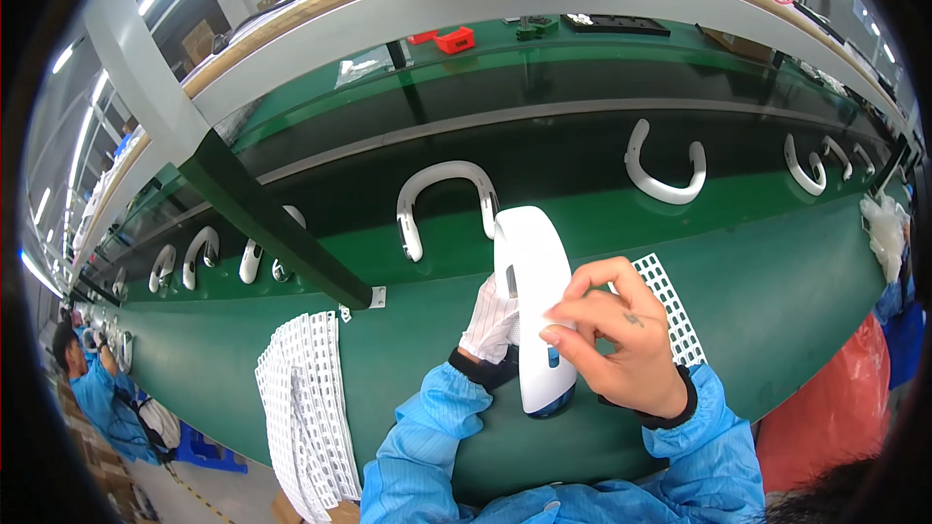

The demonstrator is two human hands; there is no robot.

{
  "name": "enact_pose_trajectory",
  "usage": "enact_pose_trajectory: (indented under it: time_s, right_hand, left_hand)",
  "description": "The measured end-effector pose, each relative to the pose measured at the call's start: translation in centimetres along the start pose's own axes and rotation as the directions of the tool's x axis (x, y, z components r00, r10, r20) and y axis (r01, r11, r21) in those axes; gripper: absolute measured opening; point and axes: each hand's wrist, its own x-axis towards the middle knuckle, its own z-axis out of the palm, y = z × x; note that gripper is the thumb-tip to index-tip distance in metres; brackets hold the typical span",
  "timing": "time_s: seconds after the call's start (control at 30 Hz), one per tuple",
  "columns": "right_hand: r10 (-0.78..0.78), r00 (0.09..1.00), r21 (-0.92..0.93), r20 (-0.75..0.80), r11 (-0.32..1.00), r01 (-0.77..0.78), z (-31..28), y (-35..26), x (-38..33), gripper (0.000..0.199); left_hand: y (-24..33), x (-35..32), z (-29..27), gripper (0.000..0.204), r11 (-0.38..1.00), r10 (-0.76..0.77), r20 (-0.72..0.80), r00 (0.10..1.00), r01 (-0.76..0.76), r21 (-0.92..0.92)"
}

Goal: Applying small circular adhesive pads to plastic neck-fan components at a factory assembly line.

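Note:
In my gloved left hand [488,318] is a white U-shaped neck fan [532,262], held upright over the green bench. The fingers are partly hidden behind it. My bare right hand [621,340] is at the fan's near face, thumb and fingertips brought together in a pinch beside a small blue patch [554,356]. Whatever lies between those fingertips is too small to make out. Partly behind the right hand lies a white sheet [672,311] with rows of small dark shapes. To the left, a fanned stack of similar sheets [306,408] hangs past the bench's front edge.
White neck fans lie along the dark conveyor, one [447,175] just beyond my hands, another [670,184] to the right. A dark green post [282,223] stands left of centre. A red bag [825,408] bulges at right. A co-worker [102,393] sits far left.

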Motion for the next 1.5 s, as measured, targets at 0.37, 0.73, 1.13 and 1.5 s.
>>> enact_pose_trajectory:
  time_s: [0.37,0.73,1.13,1.5]
  right_hand:
    - [0.322,0.947,0.429,0.022,0.852,-0.300,-1.8,0.1,-0.3,0.039]
    - [0.344,0.710,0.223,-0.614,0.939,-0.261,-13.3,5.8,-5.8,0.031]
    - [0.507,0.566,0.321,-0.650,0.858,-0.401,-14.0,12.9,-9.3,0.026]
    - [0.543,0.566,0.247,-0.620,0.820,-0.516,-14.2,14.8,-10.5,0.022]
  left_hand:
    - [1.4,-0.2,1.5,0.027,0.993,-0.059,0.087,0.994,0.068,-0.094]
    - [-1.6,10.2,5.0,0.019,0.949,-0.266,-0.176,0.948,0.225,-0.222]
    - [-7.2,22.1,3.4,0.036,-0.051,0.174,0.058,0.983,-0.050,0.997]
    - [-3.1,18.8,-10.7,0.029,0.020,0.308,-0.384,0.871,0.397,0.918]
